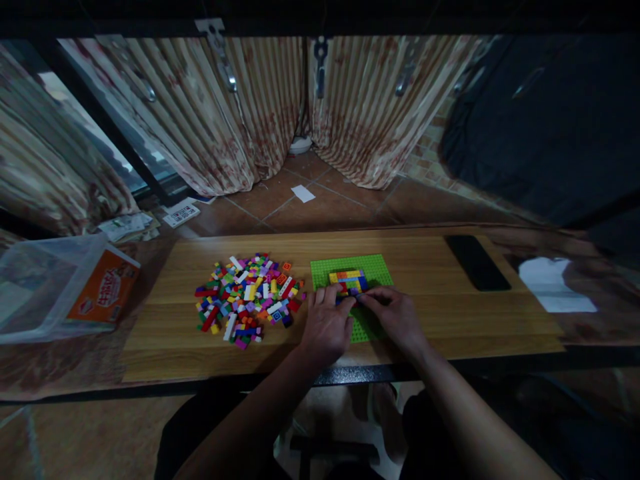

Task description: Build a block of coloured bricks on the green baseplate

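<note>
A green baseplate (377,270) lies on the wooden table (425,313), with a small block of coloured bricks (349,279) built on it. My left hand (327,325) and my right hand (395,316) rest on the plate's near half, fingertips meeting at the near edge of the built bricks. Both hands have curled fingers pinching at a small dark piece between them that I cannot make out. A loose pile of many-coloured bricks (247,299) lies on the table to the left of my left hand.
A black phone (477,262) lies flat at the table's far right. A clear plastic box with an orange booklet (105,288) sits off the left end. White paper (555,285) lies at the right. Curtains and tiled floor are behind the table.
</note>
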`<state>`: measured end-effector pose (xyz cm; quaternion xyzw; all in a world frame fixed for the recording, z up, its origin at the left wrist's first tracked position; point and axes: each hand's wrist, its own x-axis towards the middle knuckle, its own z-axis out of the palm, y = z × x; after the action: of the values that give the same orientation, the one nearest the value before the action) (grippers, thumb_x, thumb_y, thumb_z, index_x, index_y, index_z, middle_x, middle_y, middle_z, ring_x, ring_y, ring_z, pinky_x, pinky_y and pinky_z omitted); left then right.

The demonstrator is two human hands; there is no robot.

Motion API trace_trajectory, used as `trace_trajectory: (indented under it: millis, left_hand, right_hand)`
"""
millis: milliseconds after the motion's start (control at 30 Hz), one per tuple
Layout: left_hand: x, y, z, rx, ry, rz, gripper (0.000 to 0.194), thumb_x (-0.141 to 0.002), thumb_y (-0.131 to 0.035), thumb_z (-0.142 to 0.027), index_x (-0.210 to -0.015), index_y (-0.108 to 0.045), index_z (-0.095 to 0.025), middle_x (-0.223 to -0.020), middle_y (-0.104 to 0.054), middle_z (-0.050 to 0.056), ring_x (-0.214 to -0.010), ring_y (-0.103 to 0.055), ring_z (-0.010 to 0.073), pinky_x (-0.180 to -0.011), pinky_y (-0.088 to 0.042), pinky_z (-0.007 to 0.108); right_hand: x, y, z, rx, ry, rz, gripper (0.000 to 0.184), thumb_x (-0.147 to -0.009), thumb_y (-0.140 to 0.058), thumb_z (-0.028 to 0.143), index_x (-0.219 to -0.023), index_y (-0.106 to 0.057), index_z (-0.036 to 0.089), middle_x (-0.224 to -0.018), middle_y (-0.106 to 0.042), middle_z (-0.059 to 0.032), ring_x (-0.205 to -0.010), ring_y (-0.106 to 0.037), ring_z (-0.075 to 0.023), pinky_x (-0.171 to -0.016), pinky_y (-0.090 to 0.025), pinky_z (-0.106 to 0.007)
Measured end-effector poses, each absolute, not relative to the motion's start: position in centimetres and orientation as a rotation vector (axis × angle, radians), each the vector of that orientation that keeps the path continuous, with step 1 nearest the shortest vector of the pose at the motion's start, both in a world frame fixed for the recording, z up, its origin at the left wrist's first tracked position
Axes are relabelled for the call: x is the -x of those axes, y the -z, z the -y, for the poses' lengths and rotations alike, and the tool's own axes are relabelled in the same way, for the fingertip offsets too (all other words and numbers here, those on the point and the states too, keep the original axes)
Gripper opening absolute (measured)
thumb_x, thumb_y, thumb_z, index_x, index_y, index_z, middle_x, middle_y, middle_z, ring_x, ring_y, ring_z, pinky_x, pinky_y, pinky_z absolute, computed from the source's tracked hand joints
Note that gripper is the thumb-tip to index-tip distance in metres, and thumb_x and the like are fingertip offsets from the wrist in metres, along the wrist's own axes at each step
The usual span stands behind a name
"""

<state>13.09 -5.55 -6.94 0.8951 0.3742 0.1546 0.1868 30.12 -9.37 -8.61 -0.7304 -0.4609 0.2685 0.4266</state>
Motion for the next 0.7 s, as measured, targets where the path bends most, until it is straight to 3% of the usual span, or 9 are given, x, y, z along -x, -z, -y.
trace_trajectory:
  millis: [233, 333, 533, 700]
  left_hand:
    - [-13.1, 7.1, 5.6, -2.518, -0.436, -1.064, 0.040, -0.084, -0.057, -0.029, -0.123, -0.059, -0.023, -0.133, -0.044, 0.012, -0.115, -0.043, 0.0315, -0.098, -0.037, 0.052]
    - [-13.1, 7.1, 5.5, -2.513, -0.431, -1.057, 0.040, -0.084, -0.057, -0.029, -0.123, -0.059, -0.023, -0.133, -0.044, 0.012, -0.116, -0.042, 0.0316, -0.098, -0.038, 0.052]
    - [-12.9, 6.9, 5.3, -2.452, -0.447, -1.052, 0.041, -0.084, -0.057, -0.025, -0.125, -0.058, -0.021, -0.133, -0.045, 0.012, -0.118, -0.043, 0.0301, -0.102, -0.038, 0.049]
    - [-12.7, 7.0, 4.9, -2.420, -0.467, -1.070, 0.037, -0.086, -0.054, -0.026, -0.123, -0.059, -0.018, -0.131, -0.047, 0.012, -0.118, -0.046, 0.0281, -0.105, -0.038, 0.047]
  right_hand:
    - [-29.7, 8.5, 9.4, 1.815, -0.540, 1.218, 0.023, -0.082, -0.059, 0.039, -0.073, -0.068, 0.020, -0.084, -0.066, -0.0073, -0.082, -0.061, -0.0209, -0.077, -0.047, -0.035]
    - [-29.9, 8.4, 9.6, 1.756, -0.554, 1.241, 0.021, -0.084, -0.057, 0.038, -0.083, -0.069, 0.021, -0.090, -0.066, -0.0070, -0.088, -0.061, -0.0211, -0.082, -0.048, -0.037]
    - [-30.6, 7.5, 10.2, 1.673, -0.666, 1.457, 0.026, -0.081, -0.062, 0.030, -0.106, -0.069, 0.028, -0.120, -0.056, -0.0061, -0.100, -0.060, -0.0200, -0.087, -0.049, -0.037]
    - [-30.8, 7.8, 10.1, 1.695, -0.533, 1.616, 0.023, -0.083, -0.059, 0.025, -0.102, -0.072, 0.029, -0.111, -0.057, -0.0062, -0.102, -0.059, -0.0219, -0.090, -0.049, -0.039]
